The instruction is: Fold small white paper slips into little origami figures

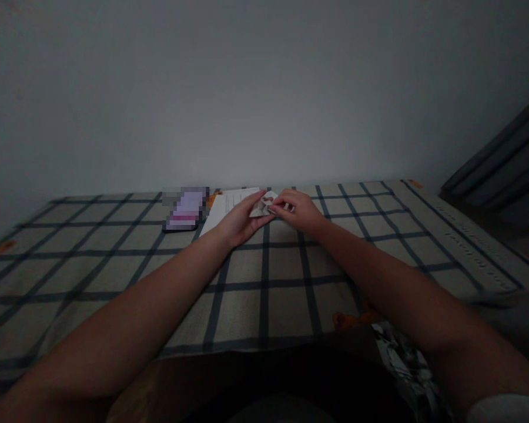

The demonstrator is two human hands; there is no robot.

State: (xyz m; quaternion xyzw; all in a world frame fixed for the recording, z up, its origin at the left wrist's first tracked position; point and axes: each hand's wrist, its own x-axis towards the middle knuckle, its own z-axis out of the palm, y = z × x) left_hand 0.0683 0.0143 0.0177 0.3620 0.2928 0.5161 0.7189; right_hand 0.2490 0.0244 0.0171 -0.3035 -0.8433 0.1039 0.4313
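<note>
- The left hand (243, 222) holds the paper (259, 208) between thumb and fingers; the right hand (298, 210) pinches its right side with the fingertips.
- The paper is between both hands, near the white sheets (216, 212); whether it touches the cloth (243, 305), I cannot tell.
- It looks crumpled, so I judge it light, soft and easy to tear, probably not slippery.
- The edges seem best for holding, with gentle pinch; strong pulling may rip it.
</note>
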